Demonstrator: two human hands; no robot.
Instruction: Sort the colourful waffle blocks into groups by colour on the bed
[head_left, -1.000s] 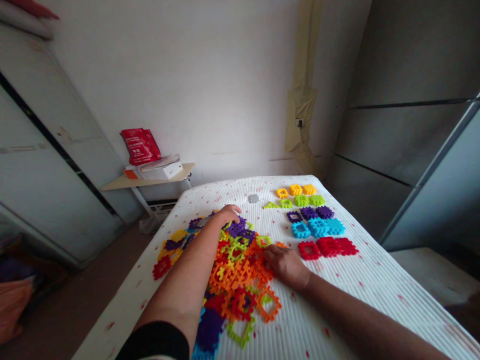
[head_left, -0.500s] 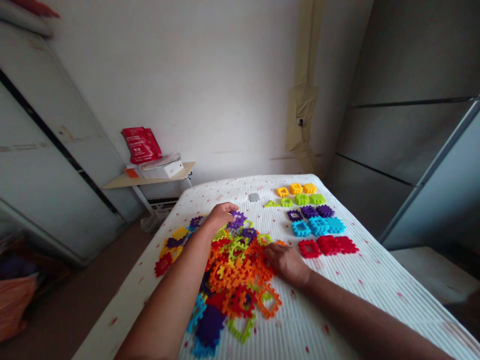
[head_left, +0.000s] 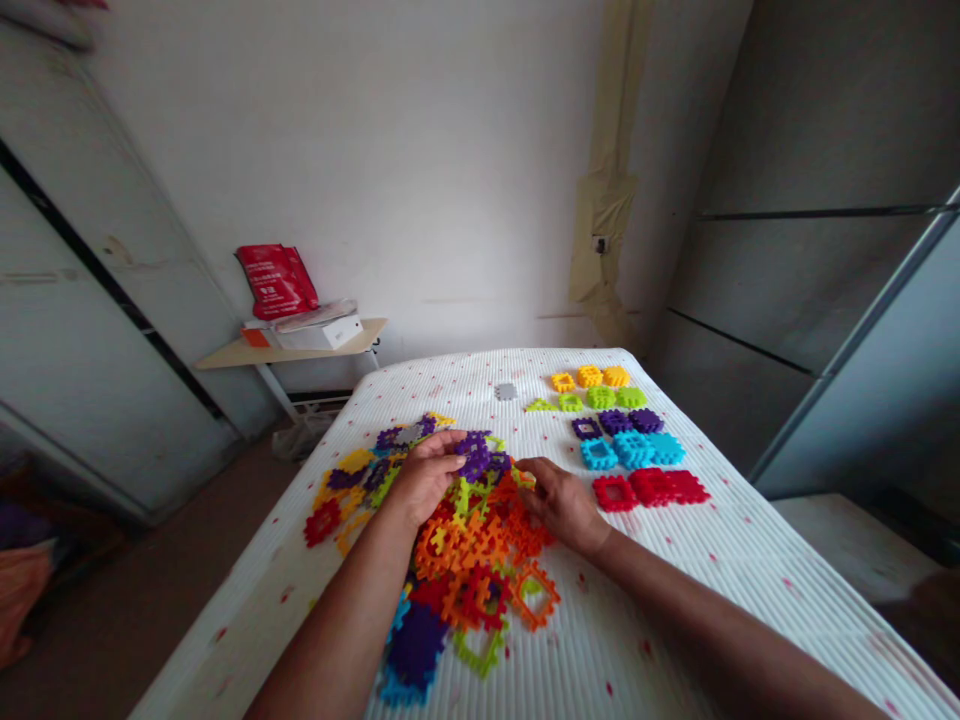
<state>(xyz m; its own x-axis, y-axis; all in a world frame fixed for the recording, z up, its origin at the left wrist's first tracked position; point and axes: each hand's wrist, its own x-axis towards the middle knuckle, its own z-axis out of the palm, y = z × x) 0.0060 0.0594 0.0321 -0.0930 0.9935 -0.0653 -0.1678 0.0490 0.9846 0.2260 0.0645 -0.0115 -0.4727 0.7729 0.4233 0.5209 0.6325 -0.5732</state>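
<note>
My left hand [head_left: 429, 476] grips a purple notched-edge building tile [head_left: 472, 456] between thumb and fingers, above the far part of a mixed pile. My right hand [head_left: 561, 502] is at the pile's right side, fingers curled down among the pieces. A lime green piece [head_left: 523, 479] shows by its fingertips; what they hold, if anything, is hidden. Orange tiles [head_left: 465, 545] lie heaped between my forearms. Nearer to me are a lime green frame tile [head_left: 480, 652], an orange frame tile [head_left: 535, 596] and a dark purple tile [head_left: 414, 645].
Sorted rows stand at right: yellow tiles [head_left: 589, 376], green tiles [head_left: 601, 397], purple tiles [head_left: 616, 421], blue tiles [head_left: 632, 449] and red tiles [head_left: 651, 487]. A grey tile [head_left: 505, 392] lies apart on the white quilted cover [head_left: 600, 620]. A small side table [head_left: 225, 354] stands beyond.
My left hand has drawn back towards me, holding the purple tile. My right hand has shifted slightly up and away from me along the pile's edge. The view has tilted slightly.
</note>
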